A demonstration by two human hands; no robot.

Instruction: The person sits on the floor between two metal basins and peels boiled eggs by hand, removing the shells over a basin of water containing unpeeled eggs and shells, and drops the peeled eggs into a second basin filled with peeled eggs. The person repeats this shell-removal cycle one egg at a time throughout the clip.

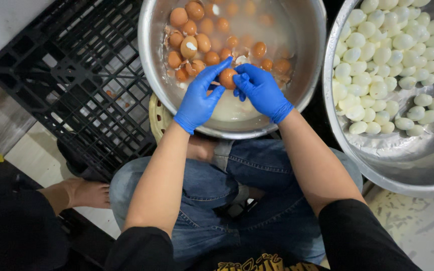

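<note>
Both gloved hands, left hand (199, 98) and right hand (262, 91), pinch one brown egg (227, 78) over the near steel bowl (149, 55), seemingly in water

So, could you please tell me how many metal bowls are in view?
2. One metal bowl sits under the gloved hands, holding brown eggs in water; the other bowl is to its right, holding peeled white eggs. Both are cropped.
</note>
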